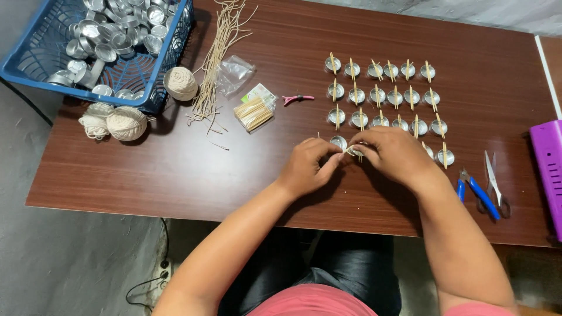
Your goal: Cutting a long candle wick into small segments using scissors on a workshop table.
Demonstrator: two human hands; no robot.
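Just below centre of the frame, a small silver cup (355, 150) with a thin stick (360, 157) sits between both hands; left hand (307, 165) and right hand (395, 153) pinch it, fingers curled closed.

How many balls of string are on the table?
3. One ball sits beside the blue basket. Two more lie together at the basket's near corner. Others may be hidden behind the basket.
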